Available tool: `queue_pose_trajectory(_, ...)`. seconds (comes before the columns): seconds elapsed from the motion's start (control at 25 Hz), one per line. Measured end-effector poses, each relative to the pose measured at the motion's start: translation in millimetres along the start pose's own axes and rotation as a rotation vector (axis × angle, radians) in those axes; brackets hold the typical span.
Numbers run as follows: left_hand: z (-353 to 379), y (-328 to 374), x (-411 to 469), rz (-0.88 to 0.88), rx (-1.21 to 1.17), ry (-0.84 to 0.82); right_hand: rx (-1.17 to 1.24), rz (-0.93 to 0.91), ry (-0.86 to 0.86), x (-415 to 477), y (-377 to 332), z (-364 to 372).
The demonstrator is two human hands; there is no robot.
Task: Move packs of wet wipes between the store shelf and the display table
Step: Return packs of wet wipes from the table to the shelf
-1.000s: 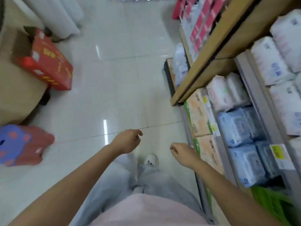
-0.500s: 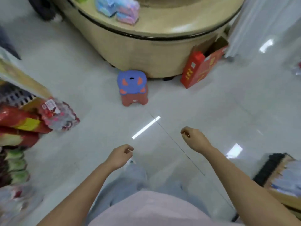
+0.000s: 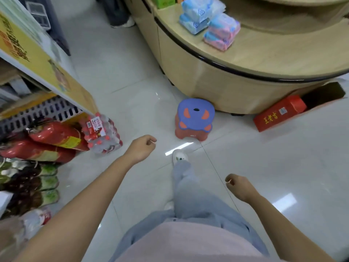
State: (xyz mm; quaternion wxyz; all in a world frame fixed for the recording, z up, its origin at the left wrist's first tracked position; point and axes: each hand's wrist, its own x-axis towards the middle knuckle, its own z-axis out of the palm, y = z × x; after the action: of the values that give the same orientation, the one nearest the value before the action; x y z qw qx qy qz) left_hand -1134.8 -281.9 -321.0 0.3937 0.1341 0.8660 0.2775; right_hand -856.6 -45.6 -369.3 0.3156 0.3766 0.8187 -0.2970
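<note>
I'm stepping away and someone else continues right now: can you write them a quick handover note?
Left hand: loosely curled, holds nothing. Right hand: the same.
Blue wipes packs and pink wipes packs lie on the display table, near its rim; the wipes shelf is out of view.
Done: those packs sit on the table.
Left: fetch or return more packs; mind the stool on the floor before the table.

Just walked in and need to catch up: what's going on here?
A person faces the round beige wooden display table, empty-handed: the left hand and the right hand hang loosely curled, holding nothing. Blue-and-white soft packs of wet wipes and pink-and-blue packs sit stacked on the table near its edge. A blue-and-red plastic stool stands on the floor in front of it.
</note>
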Motion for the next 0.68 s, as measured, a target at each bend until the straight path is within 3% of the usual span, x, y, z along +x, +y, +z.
queue_pose_trajectory(0.2,-48.9,24.9,81.8,-0.125,-0.046,-0.045,-0.057,-0.003,-0.049,97.6,-71.7,-70.1)
queue_pose_trajectory(0.32,-79.7,36.1,121.4,-0.211,-0.052,-0.075,-0.125,-0.103,-0.086,155.2,-145.6,-123.5)
queue_pose_trajectory(0.52,-132.1,49.9,187.8,-0.291,-0.226,-0.024,0.006,-0.294,0.085,239.8,-285.3,-223.8)
queue_pose_trajectory(0.68,-186.4,56.7,260.4,-0.322,-0.273,-0.05,0.189,-0.286,0.172,290.9,-355.3,-275.5)
